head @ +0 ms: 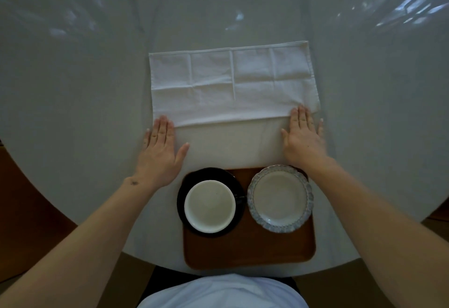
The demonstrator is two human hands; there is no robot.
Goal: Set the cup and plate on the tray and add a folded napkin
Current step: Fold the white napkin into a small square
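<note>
Two hands, left hand (159, 152) and right hand (303, 137), fingers flat on napkin (230, 84); I see tray (247, 252) corners hidden by cup (210, 207), plate (280, 198).

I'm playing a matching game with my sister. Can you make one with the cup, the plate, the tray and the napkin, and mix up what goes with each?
Things:
1. cup
2. plate
3. tray
4. napkin

Descriptions:
A. brown and wooden, under the dishes
B. white cloth, spread on the table beyond the tray, both hands flat on it
C. white, sitting on a black saucer
D. pale, with a scalloped bluish rim, on the right side of the tray

Pairs: 1-C, 2-D, 3-A, 4-B
</note>
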